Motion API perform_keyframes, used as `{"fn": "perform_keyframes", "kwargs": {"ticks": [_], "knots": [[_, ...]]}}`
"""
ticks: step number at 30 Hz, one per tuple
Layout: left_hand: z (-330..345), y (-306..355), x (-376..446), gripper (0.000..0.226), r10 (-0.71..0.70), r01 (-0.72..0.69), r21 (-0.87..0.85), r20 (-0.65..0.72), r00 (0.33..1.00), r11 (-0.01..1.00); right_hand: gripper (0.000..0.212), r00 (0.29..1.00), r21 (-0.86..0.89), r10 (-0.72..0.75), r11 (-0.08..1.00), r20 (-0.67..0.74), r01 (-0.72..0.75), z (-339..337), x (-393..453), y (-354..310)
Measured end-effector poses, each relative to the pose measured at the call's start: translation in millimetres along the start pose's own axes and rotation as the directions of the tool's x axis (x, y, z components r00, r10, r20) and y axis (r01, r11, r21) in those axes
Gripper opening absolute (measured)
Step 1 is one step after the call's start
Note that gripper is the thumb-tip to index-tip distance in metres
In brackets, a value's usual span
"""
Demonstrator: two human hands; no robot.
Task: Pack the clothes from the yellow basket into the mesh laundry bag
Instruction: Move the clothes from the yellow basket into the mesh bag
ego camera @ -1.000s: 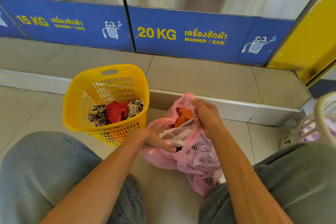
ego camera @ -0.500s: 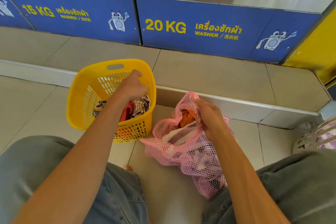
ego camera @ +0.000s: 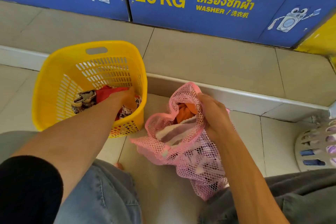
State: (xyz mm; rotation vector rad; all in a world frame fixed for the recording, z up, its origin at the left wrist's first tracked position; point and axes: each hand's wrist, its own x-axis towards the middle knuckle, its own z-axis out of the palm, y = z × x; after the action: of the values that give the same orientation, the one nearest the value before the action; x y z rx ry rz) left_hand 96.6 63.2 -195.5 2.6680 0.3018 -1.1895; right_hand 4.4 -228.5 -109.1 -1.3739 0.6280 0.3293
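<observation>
At centre left, the left hand (ego camera: 125,96) lies on the clothes (ego camera: 105,93) in the yellow basket (ego camera: 52,78), its grip unclear; right of centre, the right hand (ego camera: 214,112) clutches the mesh laundry bag (ego camera: 183,143) rim.

A coin laundry is indicated. Blue washer panels (ego camera: 209,3) are seen along the far edge of the tiled floor (ego camera: 209,56), lettered "20 KG" and "WASHER" with cartoon washing machines. A raised tiled step (ego camera: 236,94) is set before them. A pale laundry basket (ego camera: 316,149) is seen at the right edge.
</observation>
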Motion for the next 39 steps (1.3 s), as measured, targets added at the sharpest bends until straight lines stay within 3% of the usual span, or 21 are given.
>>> {"fn": "perform_keyframes", "kwargs": {"ticks": [2,4,9,12,16,20,22,25,28,31,33,35,37,39], "knots": [[-3,9,-21,0.063,-0.029,0.029,0.001,0.129,0.991,1.0,0.017,1.0,-0.009,0.005,1.0,0.009,-0.005,-1,2,1],[-4,16,-33,0.051,-0.074,0.075,-0.005,0.117,0.99,0.997,0.018,1.0,-0.013,0.01,1.0,0.013,-0.01,-3,2,3],[-9,0,-23,0.07,0.001,-0.01,-0.126,-0.074,0.997,0.992,0.02,1.0,-0.024,-0.015,1.0,0.003,0.015,-6,-2,1],[-8,-6,-36,0.06,0.016,-0.028,-0.234,-0.053,0.998,0.972,0.02,1.0,-0.024,-0.014,1.0,-0.002,0.014,-6,-6,0],[-4,-22,-30,0.062,0.006,-0.047,-0.302,-0.136,0.991,0.952,0.02,0.999,-0.029,-0.033,0.999,-0.006,0.033,-7,-14,-2],[-31,-9,-81,0.024,-0.014,-0.127,-0.411,-0.323,0.946,0.903,0.02,0.998,-0.044,-0.059,0.997,0.004,0.059,-8,-26,-6],[-50,-4,-110,0.023,-0.049,-0.153,-0.481,-0.382,0.923,0.863,0.018,0.997,-0.054,-0.073,0.996,0.006,0.073,-8,-31,-8],[-80,-6,-150,0.028,-0.074,-0.244,-0.601,-0.455,0.887,0.761,0.014,0.996,-0.057,-0.085,0.995,-0.001,0.085,-9,-39,-9],[-99,-12,-188,0.018,-0.078,-0.364,-0.743,-0.486,0.87,0.562,0.011,0.994,-0.063,-0.109,0.992,-0.002,0.109,-10,-43,-12],[-109,-16,-219,0.018,-0.006,-0.472,-0.843,-0.49,0.872,0.259,0.011,0.993,-0.065,-0.116,0.991,-0.016,0.115,-12,-47,-14],[-112,-15,-238,0.031,0.147,-0.513,-0.858,-0.505,0.851,0.021,0.014,0.993,-0.069,-0.116,0.991,-0.023,0.115,-14,-48,-15],[-112,-13,-254,0.048,0.3,-0.515,-0.845,-0.532,0.792,-0.141,0.019,0.993,-0.075,-0.115,0.991,-0.02,0.113,-15,-48,-15],[-106,-5,-254,0.052,0.365,-0.503,-0.857,-0.507,0.781,-0.114,0.019,0.993,-0.074,-0.116,0.991,-0.014,0.115,-16,-48,-15],[-90,11,-243,0.045,0.3,-0.431,-0.899,-0.389,0.871,0.085,0.019,0.993,-0.072,-0.116,0.991,-0.016,0.114,-16,-48,-15]]}}
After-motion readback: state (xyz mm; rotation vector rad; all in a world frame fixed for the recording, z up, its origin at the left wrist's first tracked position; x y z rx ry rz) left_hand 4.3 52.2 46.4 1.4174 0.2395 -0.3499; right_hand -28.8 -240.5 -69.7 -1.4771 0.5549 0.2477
